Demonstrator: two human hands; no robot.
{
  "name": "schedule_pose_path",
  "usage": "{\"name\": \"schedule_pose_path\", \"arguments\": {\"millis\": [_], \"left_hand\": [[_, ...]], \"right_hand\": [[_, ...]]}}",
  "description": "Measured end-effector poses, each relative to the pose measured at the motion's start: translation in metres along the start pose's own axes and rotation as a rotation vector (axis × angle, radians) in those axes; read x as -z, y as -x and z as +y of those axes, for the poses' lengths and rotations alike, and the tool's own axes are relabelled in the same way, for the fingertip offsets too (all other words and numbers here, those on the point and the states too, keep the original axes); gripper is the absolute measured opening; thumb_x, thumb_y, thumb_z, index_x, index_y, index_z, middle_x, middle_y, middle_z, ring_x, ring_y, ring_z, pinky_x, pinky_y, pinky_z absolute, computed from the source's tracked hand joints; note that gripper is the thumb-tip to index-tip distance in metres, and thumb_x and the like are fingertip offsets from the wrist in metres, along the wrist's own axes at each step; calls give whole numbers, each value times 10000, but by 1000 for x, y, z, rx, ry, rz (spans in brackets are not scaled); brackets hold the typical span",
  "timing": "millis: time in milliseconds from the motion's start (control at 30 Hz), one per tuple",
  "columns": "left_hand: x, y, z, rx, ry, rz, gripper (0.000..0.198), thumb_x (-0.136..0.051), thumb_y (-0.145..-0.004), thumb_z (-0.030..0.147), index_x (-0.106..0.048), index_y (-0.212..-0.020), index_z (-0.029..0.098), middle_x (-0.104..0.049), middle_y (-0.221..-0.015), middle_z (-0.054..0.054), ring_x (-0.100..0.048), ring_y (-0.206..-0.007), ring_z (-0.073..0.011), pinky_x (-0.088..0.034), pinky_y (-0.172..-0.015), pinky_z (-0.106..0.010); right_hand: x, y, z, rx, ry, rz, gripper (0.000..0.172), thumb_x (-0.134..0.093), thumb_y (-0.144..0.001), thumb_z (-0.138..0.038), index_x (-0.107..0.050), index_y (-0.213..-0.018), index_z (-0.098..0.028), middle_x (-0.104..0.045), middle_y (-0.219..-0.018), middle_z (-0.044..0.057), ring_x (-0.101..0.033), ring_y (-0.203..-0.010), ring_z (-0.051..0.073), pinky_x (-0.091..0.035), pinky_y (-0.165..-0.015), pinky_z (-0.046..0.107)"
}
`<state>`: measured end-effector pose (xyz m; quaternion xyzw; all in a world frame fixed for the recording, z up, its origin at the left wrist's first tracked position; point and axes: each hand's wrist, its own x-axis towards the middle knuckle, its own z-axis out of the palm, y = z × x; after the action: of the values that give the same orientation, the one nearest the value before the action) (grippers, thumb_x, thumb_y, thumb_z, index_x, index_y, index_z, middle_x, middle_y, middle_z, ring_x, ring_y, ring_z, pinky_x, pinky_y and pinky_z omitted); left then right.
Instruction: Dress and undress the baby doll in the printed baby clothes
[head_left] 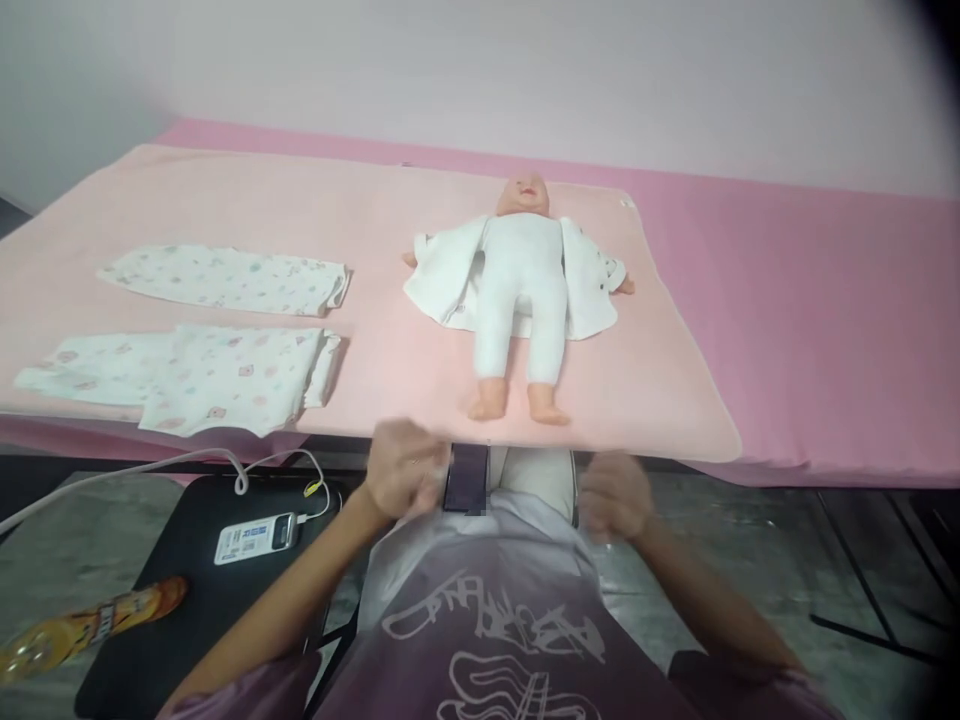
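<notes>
My left hand (405, 468) is over my lap at the table's front edge, beside a dark phone (466, 478) lying on my lap. Over my right thigh is my right hand (616, 496), apart from anything on the table. Both hands look curled, but motion smears their fingers. On the table a baby doll (523, 270) lies on its back, feet toward me, in white legwear and bodice. An open white jacket (448, 280) is spread beneath it, with the doll's arms in the sleeves.
The doll lies on a peach mat (375, 370) over a pink tablecloth (825, 320). Two folded patterned baby garments, an upper one (232, 280) and a lower one (232, 375), lie left. A black chair (187, 640) holds a cabled power bank (255, 537) and an orange drink bottle (97, 625).
</notes>
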<state>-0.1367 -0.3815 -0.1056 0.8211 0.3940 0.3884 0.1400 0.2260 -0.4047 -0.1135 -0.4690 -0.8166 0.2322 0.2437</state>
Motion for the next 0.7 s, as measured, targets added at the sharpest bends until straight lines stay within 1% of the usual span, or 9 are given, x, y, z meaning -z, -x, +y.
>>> {"name": "schedule_pose_path", "arguments": {"millis": [33, 67, 100, 167, 233, 300, 367, 467, 700], "left_hand": [[-8, 34, 1, 17, 51, -153, 394, -579, -977, 685, -741, -999, 327, -749, -982, -77, -714, -928, -320, -568, -953, -587], [-17, 62, 0, 64, 81, -232, 372, -604, -965, 663, -731, -948, 315, -751, -937, -76, -704, -874, -308, -565, -919, -568], [-27, 84, -1, 167, 92, -267, 349, -598, -984, 624, -727, -963, 300, -759, -958, -84, -703, -886, -302, -557, -927, -555], [-45, 112, -5, 470, 126, -163, 347, -528, -1052, 567, -698, -1070, 265, -765, -1054, -107, -704, -959, -290, -546, -950, -511], [-62, 122, -11, 764, 210, -15, 385, -483, -1085, 580, -646, -1157, 239, -756, -1154, -118, -707, -1019, -272, -546, -961, -460], [-76, 122, -18, 923, 326, 34, 455, -534, -1044, 661, -631, -1157, 232, -754, -1221, -118, -716, -1061, -269, -545, -984, -429], [-88, 118, -26, 971, 412, 22, 527, -604, -974, 727, -660, -1128, 226, -758, -1259, -124, -714, -1134, -285, -528, -1049, -429], [-101, 113, -34, 981, 502, 50, 591, -647, -915, 772, -709, -1115, 219, -771, -1248, -126, -707, -1191, -296, -515, -1102, -424], [-112, 109, -35, 997, 562, 73, 562, -693, -883, 745, -739, -1048, 210, -783, -1164, -114, -715, -1131, -290, -536, -1080, -419]], "right_hand": [[-25, 15, -8, 5, -50, -15, 373, -568, -1022, -621, -718, -881, -310, -693, -824, 90, -691, -825, 321, -571, -775, 534], [-49, 24, -15, -14, -137, -5, 367, -559, -1036, -579, -664, -833, -292, -679, -801, 82, -669, -794, 296, -558, -780, 512], [-72, 29, -19, -88, -230, 29, 343, -531, -1060, -537, -630, -855, -280, -687, -838, 83, -668, -829, 286, -553, -820, 498], [-114, 28, -21, -320, -425, 109, 296, -527, -1059, -533, -595, -947, -267, -697, -908, 76, -662, -845, 263, -548, -838, 458], [-146, 21, -18, -509, -585, 130, 337, -577, -1001, -598, -583, -1024, -261, -713, -987, 77, -675, -889, 264, -551, -848, 436], [-169, 14, -12, -591, -682, 120, 416, -604, -945, -657, -585, -1061, -258, -722, -1037, 85, -694, -949, 276, -559, -872, 433], [-183, 10, -7, -605, -721, 108, 455, -621, -916, -681, -590, -1074, -255, -716, -1013, 79, -701, -949, 273, -564, -880, 427], [-192, 11, -6, -596, -747, 76, 462, -668, -887, -669, -600, -1075, -252, -691, -941, 48, -686, -878, 245, -563, -852, 401], [-187, 21, -11, -517, -734, -33, 365, -694, -906, -604, -637, -928, -244, -657, -869, 10, -630, -837, 212, -507, -813, 345]]}}
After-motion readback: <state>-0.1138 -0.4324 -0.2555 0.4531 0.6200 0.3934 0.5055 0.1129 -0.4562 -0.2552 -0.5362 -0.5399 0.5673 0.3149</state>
